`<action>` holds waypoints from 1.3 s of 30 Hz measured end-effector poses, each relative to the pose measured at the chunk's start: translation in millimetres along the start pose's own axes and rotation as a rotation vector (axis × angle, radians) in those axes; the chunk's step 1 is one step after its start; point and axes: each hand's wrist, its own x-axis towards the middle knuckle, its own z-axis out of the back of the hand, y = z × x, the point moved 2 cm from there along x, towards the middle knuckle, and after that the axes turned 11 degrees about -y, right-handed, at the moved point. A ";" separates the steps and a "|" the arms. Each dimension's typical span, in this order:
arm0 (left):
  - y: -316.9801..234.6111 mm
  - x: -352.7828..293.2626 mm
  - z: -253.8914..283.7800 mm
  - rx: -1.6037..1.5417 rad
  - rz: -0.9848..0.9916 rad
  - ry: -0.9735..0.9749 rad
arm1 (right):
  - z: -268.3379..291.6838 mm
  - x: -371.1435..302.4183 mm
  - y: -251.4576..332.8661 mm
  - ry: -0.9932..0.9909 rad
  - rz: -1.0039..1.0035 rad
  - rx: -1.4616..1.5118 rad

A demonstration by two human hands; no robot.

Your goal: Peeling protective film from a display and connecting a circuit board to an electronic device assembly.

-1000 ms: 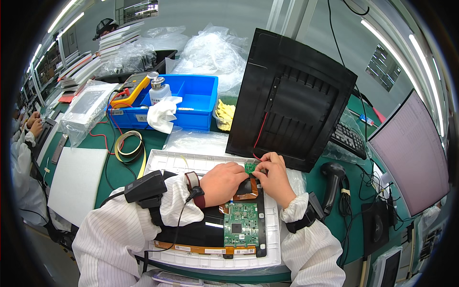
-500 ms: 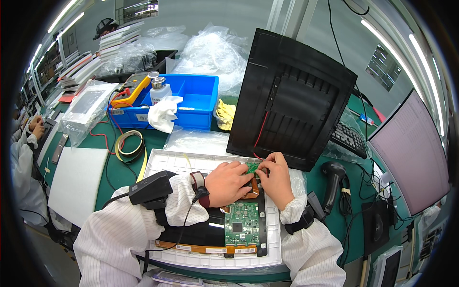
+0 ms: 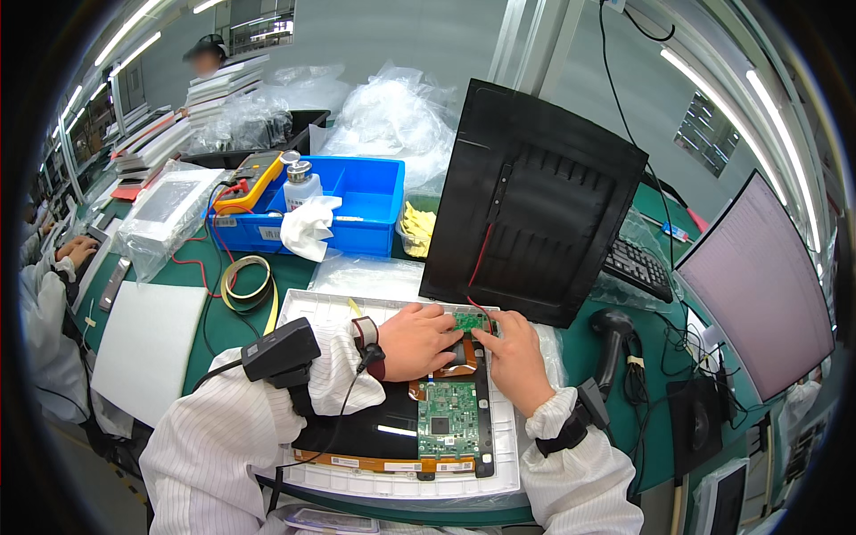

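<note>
Seating small green board (image 3: 465, 322) at panel's (image 3: 357, 432) top edge, below black back cover (image 3: 535, 201). Left hand (image 3: 415, 339) and right hand (image 3: 513, 357) fingertips pinch it. Next probably needs careful connector alignment.

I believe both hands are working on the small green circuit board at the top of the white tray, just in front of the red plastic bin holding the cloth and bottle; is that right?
Not quite: in the head view the plastic bin holding the cloth and bottle is blue, not red. The rest holds: the left hand and right hand meet at the small green circuit board at the top of the white tray.
</note>
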 end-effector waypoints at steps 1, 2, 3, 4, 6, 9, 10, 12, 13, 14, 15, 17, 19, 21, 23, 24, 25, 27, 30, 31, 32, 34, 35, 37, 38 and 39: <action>0.2 0.6 1.8 -0.011 -0.004 0.012 | 0.2 -0.4 -0.2 0.032 0.002 -0.022; 0.7 0.3 4.7 -0.020 -0.006 0.024 | 0.8 -1.1 -0.1 0.024 0.005 -0.024; 2.1 -1.4 9.5 -0.012 -0.009 0.021 | 0.4 -2.0 0.3 0.052 -0.003 -0.021; 4.0 -3.0 16.7 -0.008 -0.024 -0.028 | -1.3 -3.0 -0.1 0.082 -0.013 -0.016; 9.7 -9.7 38.2 -0.018 -0.013 -0.114 | -2.2 -2.3 0.5 0.089 0.009 -0.022; 25.3 -22.6 83.5 -0.063 0.082 -0.159 | -2.7 -4.0 -0.6 0.114 0.027 -0.048; 28.1 -28.8 102.9 -0.055 0.136 -0.155 | -3.0 -3.9 0.0 0.126 0.033 -0.061; 34.0 -43.7 139.4 0.008 0.186 -0.211 | 2.4 -2.5 2.7 0.129 0.025 -0.052; 39.5 -50.5 150.7 0.028 0.202 -0.243 | 2.0 -3.2 1.1 0.143 0.007 -0.047; 40.0 -58.4 165.4 0.071 0.219 -0.263 | -0.5 -3.0 0.7 0.153 -0.015 -0.024; 42.6 -66.8 172.8 0.081 0.262 -0.274 | -2.3 -5.0 -1.1 0.132 -0.027 -0.010; 49.6 -80.3 175.0 0.064 0.316 -0.267 | -2.9 -9.6 -3.9 0.133 -0.068 -0.021; 51.5 -98.5 165.6 0.016 0.378 -0.238 | -7.2 -9.8 -1.8 0.147 -0.084 0.017; 50.5 -107.5 144.5 -0.025 0.432 -0.192 | -6.2 -8.4 -0.4 0.161 -0.068 0.012; 42.4 -105.4 124.5 -0.064 0.451 -0.162 | -1.9 -5.5 2.9 0.194 -0.079 0.021; 37.7 -101.0 115.6 -0.080 0.454 -0.144 | -1.4 -3.7 5.1 0.192 -0.069 0.023; 36.0 -91.8 100.6 -0.064 0.461 -0.083 | 0.7 -5.1 2.7 0.179 -0.096 0.039; 31.4 -83.8 80.1 0.018 0.507 0.019 | 1.3 -3.5 4.0 0.159 -0.107 0.069; 26.9 -80.1 71.5 0.072 0.545 0.147 | 1.5 -0.8 4.1 0.045 -0.125 0.143; 26.7 -81.6 70.3 0.072 0.541 0.146 | 3.6 0.2 3.2 0.001 -0.121 0.160; 26.6 -85.3 72.1 0.020 0.519 0.049 | 5.9 1.4 2.7 -0.042 -0.118 0.178; 21.1 -85.2 84.4 -0.098 0.432 -0.055 | 17.2 8.0 10.0 -0.069 -0.120 0.225; 12.1 -80.0 97.0 -0.232 0.488 -0.021 | 25.0 11.4 16.1 -0.093 -0.121 0.274; -5.8 -75.6 117.5 -0.499 0.647 0.112 | 36.8 18.6 32.9 -0.058 -0.131 0.404; -12.3 -74.8 123.4 -0.502 0.640 0.118 | 42.1 22.2 42.9 -0.018 -0.131 0.538; -18.8 -72.7 128.8 -0.485 0.523 0.074 | 49.0 26.4 53.9 -0.021 -0.139 0.531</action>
